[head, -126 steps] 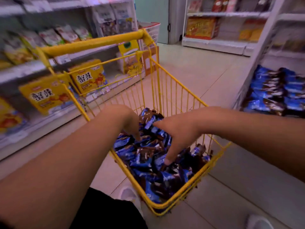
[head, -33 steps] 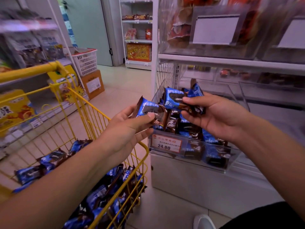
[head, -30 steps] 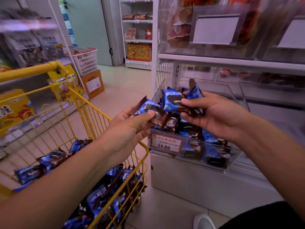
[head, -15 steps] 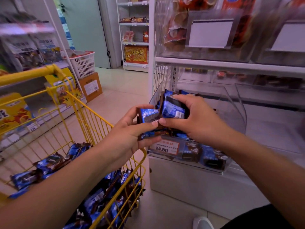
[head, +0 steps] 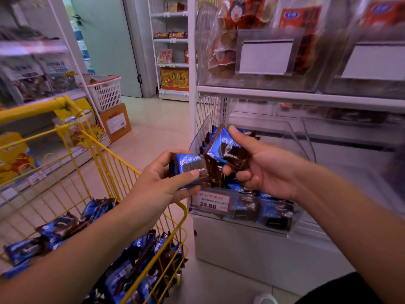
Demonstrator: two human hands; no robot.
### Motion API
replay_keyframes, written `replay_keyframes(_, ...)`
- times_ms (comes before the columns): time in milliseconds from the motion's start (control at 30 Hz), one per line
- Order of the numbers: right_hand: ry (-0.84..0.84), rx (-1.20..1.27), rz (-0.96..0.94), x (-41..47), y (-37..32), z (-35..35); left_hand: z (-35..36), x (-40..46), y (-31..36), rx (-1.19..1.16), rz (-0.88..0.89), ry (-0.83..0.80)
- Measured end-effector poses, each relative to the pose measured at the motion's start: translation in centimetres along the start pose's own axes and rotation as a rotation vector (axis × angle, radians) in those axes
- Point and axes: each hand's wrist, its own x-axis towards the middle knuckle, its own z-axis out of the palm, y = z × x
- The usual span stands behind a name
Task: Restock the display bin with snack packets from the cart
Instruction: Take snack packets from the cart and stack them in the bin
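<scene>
Holding packets over the display bin, I had my left hand pinching a small stack of blue snack packets between thumb and fingers, and my right hand curled round another packet, thumb on top. Both bundles hung just above the packets already lying in the bin, behind its price tag. The yellow cart stood beside it at my left, many packets inside. I judged this the placing step; next, both hands needed lowering and loosening.
</scene>
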Motion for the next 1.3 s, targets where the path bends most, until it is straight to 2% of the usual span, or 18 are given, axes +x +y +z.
replay_keyframes(100, 0.06, -0.065, -0.105, 0.1, -0.1, -0.6, 0.1, -0.2, 0.0, 0.054, -0.001, -0.008)
replay_keyframes(233, -0.054, 0.029, -0.144, -0.5, -0.5, -1.5, 0.7, -0.2, 0.3, 0.039, 0.007, 0.011)
replay_keyframes(400, -0.157, -0.087, -0.175, -1.1, 0.4, -1.3, 2.6, -0.2, 1.0, -0.069, -0.008, 0.019)
replay_keyframes(500, -0.051, -0.165, -0.229, -0.9, 0.8, -1.0, 4.8, 0.2, 1.6, -0.145, -0.023, 0.067)
replay_keyframes(633, 0.096, -0.366, -0.39, -0.4, 1.0, -1.1, 7.2, 1.4, 2.5, -0.101, -0.038, 0.109)
replay_keyframes(733, 0.287, -0.444, -0.528, -0.2, 0.5, -2.2, 8.4, 2.6, 2.9, -0.077, -0.058, 0.007)
replay_keyframes(833, 0.207, -0.477, -0.546, -0.8, -0.1, -3.6, 9.7, 3.9, 3.1, 0.063, -0.053, -0.075)
replay_keyframes(1000, 0.076, -0.298, -0.437, -1.8, -0.8, -6.4, 11.0, 6.2, 3.5, 0.147, -0.032, -0.161)
replay_keyframes(1133, 0.054, -0.31, -0.358, -2.0, -0.8, -8.0, 11.4, 7.0, 3.5, 0.434, 0.034, -0.299)
replay_keyframes(1233, 0.06, -0.589, -0.308, -1.9, -0.4, -8.8, 10.4, 7.1, 2.8, 0.843, 0.214, -0.326)
replay_keyframes(1300, 0.086, -0.825, -0.312, -1.6, 0.3, -8.4, 9.3, 6.8, 2.7, 0.933, 0.225, -0.343)
